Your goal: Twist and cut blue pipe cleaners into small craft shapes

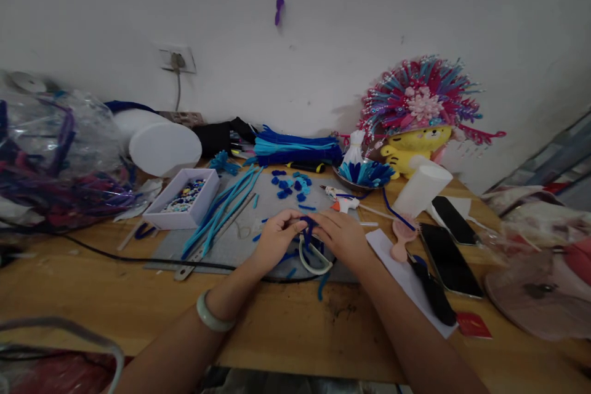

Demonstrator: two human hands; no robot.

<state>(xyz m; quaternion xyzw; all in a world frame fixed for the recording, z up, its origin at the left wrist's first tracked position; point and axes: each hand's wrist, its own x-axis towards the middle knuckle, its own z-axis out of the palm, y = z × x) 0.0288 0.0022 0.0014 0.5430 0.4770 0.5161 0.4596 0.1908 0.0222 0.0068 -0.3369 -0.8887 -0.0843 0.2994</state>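
Both hands meet over a grey mat [272, 197] on the wooden table, fingers pinched on a dark blue pipe cleaner [308, 226]. My left hand [278, 239] grips it from the left, wearing a pale bangle at the wrist. From the right, my right hand [342, 237] has its fingers closed over the same piece and hides part of it. Just below hangs or lies a white curved band [316, 266]; whether it is joined to the pipe cleaner I cannot tell. Beyond the hands are small blue chenille pieces [289, 184].
Left stand a white box of beads [182, 197], light-blue pipe cleaners [231, 206] and a metal ruler [189, 268]. A black cable [138, 258] crosses the front. Right are a glue gun [344, 202], hairbrush [402, 237], phones [450, 258] and a yellow plush toy [415, 148] with a colourful headdress.
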